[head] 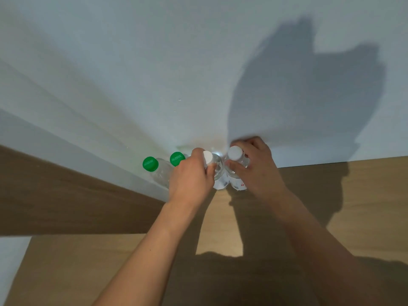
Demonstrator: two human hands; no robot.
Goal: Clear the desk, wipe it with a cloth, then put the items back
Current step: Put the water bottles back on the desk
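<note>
With the left hand wrapped around one clear plastic white-capped bottle and the right hand around its twin at the wooden desk's far edge by the wall, lifting both straight up looked safest, sparing the two green-capped bottles alongside.
</note>
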